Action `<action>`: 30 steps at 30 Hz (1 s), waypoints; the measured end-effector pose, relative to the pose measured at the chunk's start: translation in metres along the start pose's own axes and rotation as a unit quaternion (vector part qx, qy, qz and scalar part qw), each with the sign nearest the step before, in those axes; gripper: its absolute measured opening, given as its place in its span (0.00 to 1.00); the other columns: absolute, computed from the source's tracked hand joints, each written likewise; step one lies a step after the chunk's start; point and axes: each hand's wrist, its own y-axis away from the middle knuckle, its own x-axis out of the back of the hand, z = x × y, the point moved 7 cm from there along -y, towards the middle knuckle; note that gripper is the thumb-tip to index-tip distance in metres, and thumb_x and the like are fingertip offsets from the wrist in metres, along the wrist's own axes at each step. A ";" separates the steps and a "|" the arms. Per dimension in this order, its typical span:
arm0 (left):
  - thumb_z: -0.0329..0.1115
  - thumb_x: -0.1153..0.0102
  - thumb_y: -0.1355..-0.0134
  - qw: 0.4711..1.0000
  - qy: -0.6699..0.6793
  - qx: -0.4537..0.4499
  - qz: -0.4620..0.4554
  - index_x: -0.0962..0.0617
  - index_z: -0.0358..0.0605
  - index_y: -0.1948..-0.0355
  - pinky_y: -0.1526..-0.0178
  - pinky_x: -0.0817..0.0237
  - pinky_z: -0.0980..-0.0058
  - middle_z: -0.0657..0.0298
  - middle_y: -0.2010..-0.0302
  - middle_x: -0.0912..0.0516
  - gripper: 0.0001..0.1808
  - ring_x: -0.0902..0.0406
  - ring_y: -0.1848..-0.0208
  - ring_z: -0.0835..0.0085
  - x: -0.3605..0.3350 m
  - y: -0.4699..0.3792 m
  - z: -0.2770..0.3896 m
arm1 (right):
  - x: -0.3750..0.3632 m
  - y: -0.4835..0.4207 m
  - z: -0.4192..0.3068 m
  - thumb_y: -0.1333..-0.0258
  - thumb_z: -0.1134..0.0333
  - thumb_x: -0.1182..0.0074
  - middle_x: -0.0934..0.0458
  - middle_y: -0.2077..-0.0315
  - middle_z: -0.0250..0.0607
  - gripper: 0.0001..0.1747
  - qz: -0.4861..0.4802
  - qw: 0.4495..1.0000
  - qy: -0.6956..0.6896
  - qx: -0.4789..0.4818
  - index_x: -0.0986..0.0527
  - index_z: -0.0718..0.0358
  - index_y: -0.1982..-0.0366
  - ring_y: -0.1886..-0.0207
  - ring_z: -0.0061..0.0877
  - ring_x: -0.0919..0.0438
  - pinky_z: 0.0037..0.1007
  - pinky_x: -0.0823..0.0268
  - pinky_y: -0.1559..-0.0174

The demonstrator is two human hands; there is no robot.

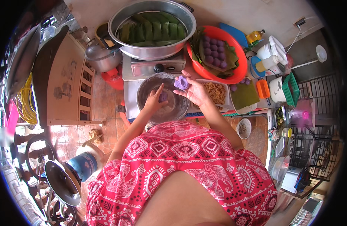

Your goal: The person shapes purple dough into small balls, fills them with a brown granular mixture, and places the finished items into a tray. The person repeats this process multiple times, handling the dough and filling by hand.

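Note:
In my right hand (197,91) is a piece of purple dough (181,83) with a hollow pressed into it, held at the fingers above the bowl's right rim. My left hand (153,100) is over the wide metal bowl (173,113), index finger extended and thumb apart. Beside its thumb a small purple dough lump (163,97) shows in the bowl, partly hidden; whether the fingers touch it cannot be told. Whitish residue coats the bowl's inner wall. Right of the bowl, partly behind my right forearm, a tray holds a brown crumbly filling (216,93).
Behind the bowl, a large pot (152,52) of leaf-wrapped parcels stands on a stove (158,67). A red basin (238,75) holds purple balls (214,52) on leaves. Rightward lie a leaf sheet (244,97) and an orange container (263,88). A lidded pot (101,58) stands left.

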 end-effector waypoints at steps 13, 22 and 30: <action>0.65 0.59 0.32 0.447 0.887 0.016 -0.115 0.35 0.40 0.32 0.31 0.43 0.58 0.49 0.36 0.29 0.41 0.32 0.35 0.58 0.043 -0.004 0.086 | -0.099 0.016 0.022 0.58 0.61 0.26 0.23 0.58 0.39 0.23 -0.045 0.645 0.645 0.407 0.20 0.59 0.58 0.52 0.34 0.26 0.37 0.34 0.48; 0.57 0.62 0.30 0.484 0.864 -0.113 -0.085 0.33 0.42 0.35 0.32 0.42 0.61 0.52 0.36 0.30 0.33 0.33 0.34 0.60 0.042 -0.015 0.088 | -0.174 0.017 0.027 0.35 0.55 0.51 0.30 0.40 0.51 0.27 -0.177 0.499 0.728 0.436 0.28 0.64 0.41 0.36 0.42 0.32 0.44 0.43 0.35; 0.51 0.65 0.28 0.482 0.872 -0.042 -0.072 0.33 0.43 0.36 0.31 0.42 0.63 0.53 0.36 0.30 0.28 0.33 0.34 0.60 0.038 0.010 0.078 | -0.171 0.061 0.033 0.42 0.68 0.49 0.20 0.50 0.46 0.17 -0.240 0.449 0.686 0.519 0.20 0.65 0.52 0.43 0.39 0.24 0.41 0.37 0.35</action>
